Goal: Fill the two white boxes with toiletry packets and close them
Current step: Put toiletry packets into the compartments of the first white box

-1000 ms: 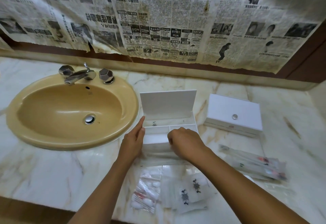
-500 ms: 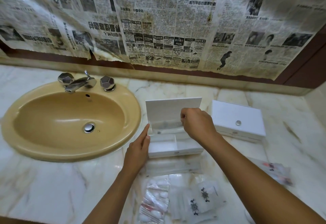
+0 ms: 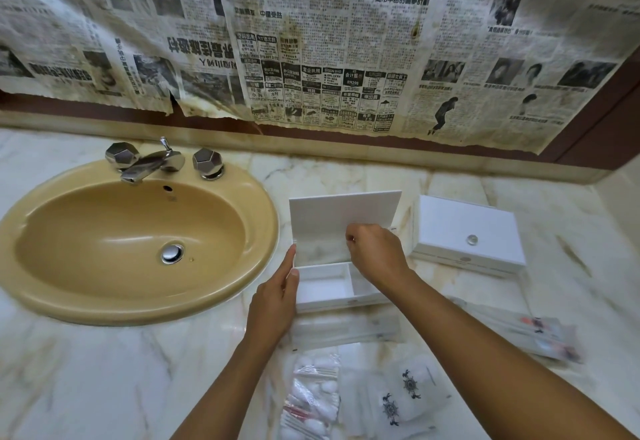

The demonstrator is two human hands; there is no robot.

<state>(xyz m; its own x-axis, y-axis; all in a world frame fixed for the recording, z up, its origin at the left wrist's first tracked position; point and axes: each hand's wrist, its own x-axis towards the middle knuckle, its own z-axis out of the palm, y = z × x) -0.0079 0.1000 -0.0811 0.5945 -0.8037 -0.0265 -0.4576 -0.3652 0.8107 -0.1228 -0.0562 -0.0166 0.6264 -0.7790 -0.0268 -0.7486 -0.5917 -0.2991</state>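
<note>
right hand (image 3: 375, 256) stayed inside open box (image 3: 332, 287).

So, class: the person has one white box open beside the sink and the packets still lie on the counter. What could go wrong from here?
1. The open box sits close to the sink; a nudge from the left hand steadying its side could slide it toward the basin.
2. The right hand reaches across the compartments near the upright lid; it could knock the lid shut.
3. The second box is still shut and could be forgotten.

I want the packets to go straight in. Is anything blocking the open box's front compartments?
Nothing visible: the open box has its lid raised, and both front compartments look bare; right hand is over the back.
</note>
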